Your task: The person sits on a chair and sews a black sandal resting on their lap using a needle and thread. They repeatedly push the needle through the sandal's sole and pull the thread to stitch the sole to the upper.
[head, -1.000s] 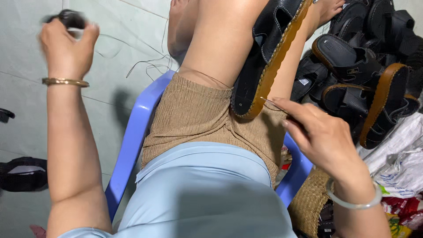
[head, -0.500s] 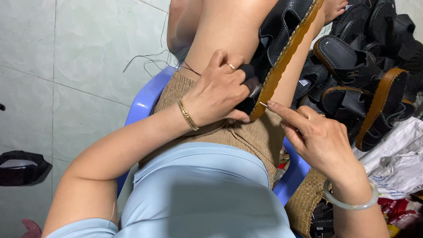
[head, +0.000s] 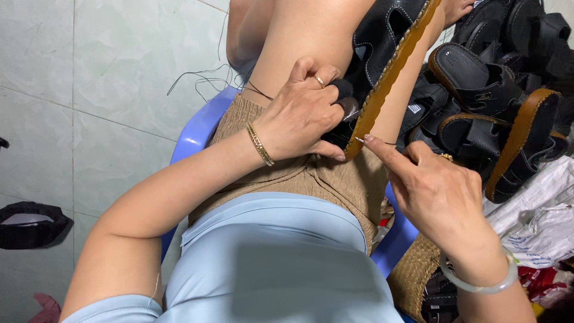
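Two hands work one black sandal (head: 382, 60) propped on the thigh: left hand (head: 302, 116) clamps its heel, right hand (head: 433, 185) pinches a needle (head: 359, 140) at the tan sole edge; push straight, steadily.

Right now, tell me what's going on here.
A person sits on a blue plastic chair, hand-stitching a black sandal propped on the lap. The left hand grips the sandal at its tan sole edge, while the right hand pinches a needle at that edge. More black sandals are piled at the right.
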